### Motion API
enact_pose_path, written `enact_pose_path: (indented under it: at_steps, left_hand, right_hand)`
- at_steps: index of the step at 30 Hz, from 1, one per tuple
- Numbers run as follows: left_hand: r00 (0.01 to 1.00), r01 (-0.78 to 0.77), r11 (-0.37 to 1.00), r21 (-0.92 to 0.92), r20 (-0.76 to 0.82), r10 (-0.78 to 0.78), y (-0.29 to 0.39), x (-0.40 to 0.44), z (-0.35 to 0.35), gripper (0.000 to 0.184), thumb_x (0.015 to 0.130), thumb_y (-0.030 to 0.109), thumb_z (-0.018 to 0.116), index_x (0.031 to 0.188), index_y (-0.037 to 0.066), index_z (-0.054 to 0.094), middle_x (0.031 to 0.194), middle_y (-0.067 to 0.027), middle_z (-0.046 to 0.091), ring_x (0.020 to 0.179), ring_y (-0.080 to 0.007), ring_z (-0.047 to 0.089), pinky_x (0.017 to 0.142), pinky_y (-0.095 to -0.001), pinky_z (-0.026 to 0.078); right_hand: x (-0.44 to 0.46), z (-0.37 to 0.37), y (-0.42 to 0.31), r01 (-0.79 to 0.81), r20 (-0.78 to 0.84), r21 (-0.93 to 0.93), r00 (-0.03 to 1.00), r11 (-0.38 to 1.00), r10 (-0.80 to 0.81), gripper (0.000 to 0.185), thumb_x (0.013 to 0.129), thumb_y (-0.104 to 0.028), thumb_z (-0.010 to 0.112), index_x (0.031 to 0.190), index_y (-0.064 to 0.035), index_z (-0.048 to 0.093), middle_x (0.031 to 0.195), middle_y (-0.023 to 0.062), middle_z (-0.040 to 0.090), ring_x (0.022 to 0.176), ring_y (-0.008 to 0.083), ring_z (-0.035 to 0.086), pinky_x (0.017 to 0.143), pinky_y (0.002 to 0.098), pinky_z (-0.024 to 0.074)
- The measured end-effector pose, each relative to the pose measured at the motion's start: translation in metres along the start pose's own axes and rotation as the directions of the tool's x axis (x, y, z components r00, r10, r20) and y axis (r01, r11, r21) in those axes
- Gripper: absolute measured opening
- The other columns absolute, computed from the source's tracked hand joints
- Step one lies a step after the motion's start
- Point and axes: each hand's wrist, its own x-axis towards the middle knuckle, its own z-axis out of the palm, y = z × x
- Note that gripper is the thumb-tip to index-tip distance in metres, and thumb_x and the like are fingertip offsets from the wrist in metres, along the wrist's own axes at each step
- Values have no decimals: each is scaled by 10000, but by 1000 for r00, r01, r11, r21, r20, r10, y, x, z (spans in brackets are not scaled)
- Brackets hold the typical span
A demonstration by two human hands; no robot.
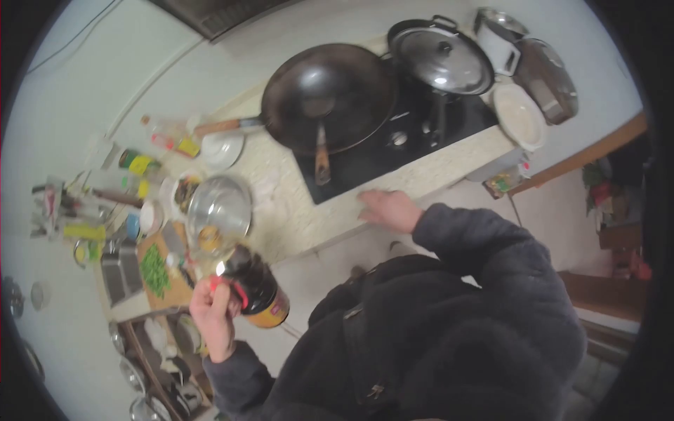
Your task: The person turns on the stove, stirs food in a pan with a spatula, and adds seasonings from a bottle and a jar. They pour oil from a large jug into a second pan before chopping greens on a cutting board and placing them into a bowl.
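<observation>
My left hand (214, 312) is closed round the red handle of a large bottle of dark sauce (256, 291) with a yellow label. The bottle is tilted in front of the counter, its top near a metal bowl (235, 193). My right hand (393, 212) is open, fingers stretched out, by the counter's front edge below the stove (400, 158). A wok (351, 84) sits on the stove with a wooden-handled spatula (321, 158) in it, the handle over the near rim.
A lidded pot (449, 59) stands on the stove's far right, beside a white oval dish (519, 116). Leftward are a white plate (225, 149), sauce bottles (168, 137) and a cutting board (179, 291) with chopped greens (153, 270). Shelves of dishes (165, 344) are at lower left.
</observation>
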Motion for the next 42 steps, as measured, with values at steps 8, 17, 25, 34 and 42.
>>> enact_pose_path:
  at_steps: [8, 17, 25, 34, 42]
  left_hand:
    - [976, -73, 997, 35, -202, 78, 6, -7, 33, 320, 889, 79, 489, 594, 125, 374, 439, -8, 340, 360, -86, 278, 358, -224, 229]
    - [783, -16, 1000, -11, -621, 6, 23, -34, 92, 369, 905, 135, 502, 585, 129, 318, 470, 11, 288, 403, -79, 263, 400, -219, 186]
    - [720, -38, 999, 8, -693, 33, 7, -78, 77, 362, 917, 186, 554, 599, 125, 391, 458, 1, 377, 373, -83, 311, 369, -203, 255]
    - [722, -75, 997, -29, -691, 34, -33, -113, 11, 224, 897, 178, 608, 704, 102, 526, 456, 14, 429, 371, -59, 342, 371, -181, 291]
    - [746, -153, 988, -28, -659, 97, -43, -137, -47, 141, 880, 119, 573, 748, 75, 549, 413, 1, 415, 369, -80, 355, 409, -196, 318]
  right_hand:
    - [113, -211, 198, -476, -392, -72, 821, 877, 414, 334, 891, -325, 524, 1083, -54, 486, 1059, 222, 516, 925, 391, 566, 766, 484, 454]
    - [185, -193, 383, -466, -30, -93, 885, 880, 465, 613, 830, -458, 596, 1235, -6, 509, 1220, 197, 569, 1141, 348, 529, 987, 382, 378]
    - [163, -232, 403, -593, -163, -89, 801, 800, 576, 606, 847, -448, 491, 1283, -27, 477, 1257, 190, 541, 1145, 371, 511, 979, 445, 378]
    - [176, -271, 38, 68, -381, 187, 925, 980, 9, 324, 821, -320, 624, 1093, -143, 606, 1125, 7, 612, 1048, 144, 535, 890, 264, 404]
    - [205, -91, -248, 513, 142, 60, 845, 856, -516, 291, 752, -286, 512, 947, -79, 574, 892, 121, 636, 813, 311, 600, 667, 402, 443]
